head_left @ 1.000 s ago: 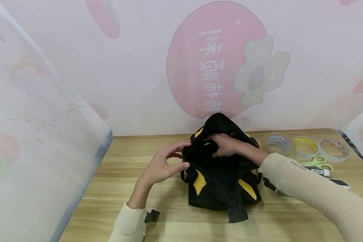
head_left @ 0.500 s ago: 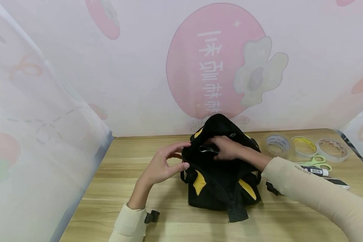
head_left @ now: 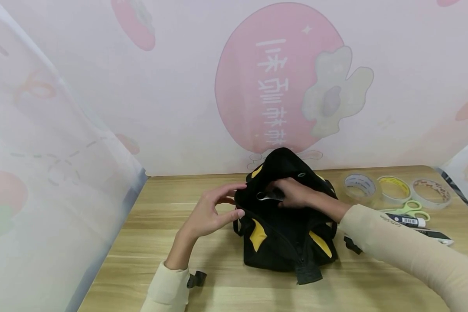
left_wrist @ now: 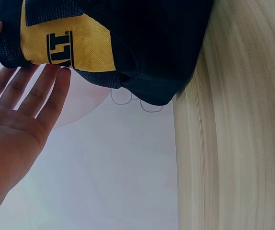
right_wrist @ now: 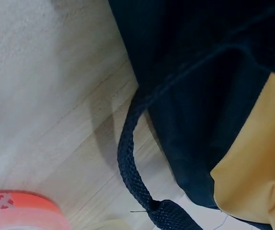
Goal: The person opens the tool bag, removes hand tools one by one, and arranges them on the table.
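A black bag with yellow panels [head_left: 273, 249] sits on the wooden table, its zipped mouth gaping upward. My left hand [head_left: 210, 212] holds the left end of the mouth between thumb and fingers; in the left wrist view, the fingertips of the left hand [left_wrist: 22, 115] meet the dark edge beside a yellow lettered panel [left_wrist: 75, 45]. Inside the mouth, my right hand [head_left: 294, 193] grips a dark object with a shiny, rounded end [head_left: 262, 196], whose kind I cannot tell. The right wrist view has the bag's side [right_wrist: 190, 129] and a strap [right_wrist: 130, 158], with the hand out of sight.
Right of the bag lie three tape rolls [head_left: 360, 185], light green scissors [head_left: 411, 209], a dark-and-white tube [head_left: 409, 220] and a flat white item with a dark face [head_left: 434, 236]. A printed pale cloth [head_left: 179, 108] stands behind the table.
The right hand has shifted slightly inside the bag, and the shiny end of the dark object has come into clearer view. The left hand stays put.
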Tool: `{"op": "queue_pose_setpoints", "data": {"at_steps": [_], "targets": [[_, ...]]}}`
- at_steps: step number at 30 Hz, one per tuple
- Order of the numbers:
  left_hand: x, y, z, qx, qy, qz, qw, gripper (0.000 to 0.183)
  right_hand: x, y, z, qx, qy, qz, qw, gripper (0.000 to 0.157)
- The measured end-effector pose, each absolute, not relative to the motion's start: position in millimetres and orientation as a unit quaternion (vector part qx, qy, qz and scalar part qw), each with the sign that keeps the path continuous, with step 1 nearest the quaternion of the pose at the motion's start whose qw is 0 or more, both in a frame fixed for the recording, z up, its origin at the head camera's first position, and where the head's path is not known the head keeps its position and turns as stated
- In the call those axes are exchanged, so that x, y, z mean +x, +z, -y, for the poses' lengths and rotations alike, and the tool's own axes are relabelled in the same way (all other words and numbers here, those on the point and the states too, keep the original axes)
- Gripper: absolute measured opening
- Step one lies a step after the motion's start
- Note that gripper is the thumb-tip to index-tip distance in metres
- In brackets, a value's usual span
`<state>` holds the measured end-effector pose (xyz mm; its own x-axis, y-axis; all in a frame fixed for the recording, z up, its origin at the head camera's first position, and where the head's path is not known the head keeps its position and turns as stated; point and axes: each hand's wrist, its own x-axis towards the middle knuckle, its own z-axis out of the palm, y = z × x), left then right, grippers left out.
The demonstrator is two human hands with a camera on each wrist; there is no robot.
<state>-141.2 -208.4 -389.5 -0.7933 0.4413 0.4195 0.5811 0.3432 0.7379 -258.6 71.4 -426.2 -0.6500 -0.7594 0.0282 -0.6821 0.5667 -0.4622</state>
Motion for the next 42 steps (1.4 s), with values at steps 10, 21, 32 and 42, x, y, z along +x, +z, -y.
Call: {"op": "queue_pose_setpoints", "data": {"at_steps": [10,21,32,42], "targets": [[-141.3,-389.6,207.9,-0.313,-0.48,0.816,0.074,0.059,-259.8,-433.2,-74.1,-0.401,-0.245,-0.879,0.083,0.047],[-142.2,-390.0,208.4,-0.317,-0.48,0.815,0.073,0.058,-261.8,-440.2,-69.3,-0.413,-0.238,-0.877,0.058,0.041],[-142.3,-390.1,208.2,-0.315,-0.482,0.815,0.069,0.059,-254.0,-435.4,-71.0,-0.431,-0.243,-0.865,0.087,0.039],[-142.4,-390.1,209.3,-0.315,-0.482,0.815,0.072,0.059,-242.2,-388.1,-78.0,-0.432,-0.264,-0.86,0.072,0.038]]}}
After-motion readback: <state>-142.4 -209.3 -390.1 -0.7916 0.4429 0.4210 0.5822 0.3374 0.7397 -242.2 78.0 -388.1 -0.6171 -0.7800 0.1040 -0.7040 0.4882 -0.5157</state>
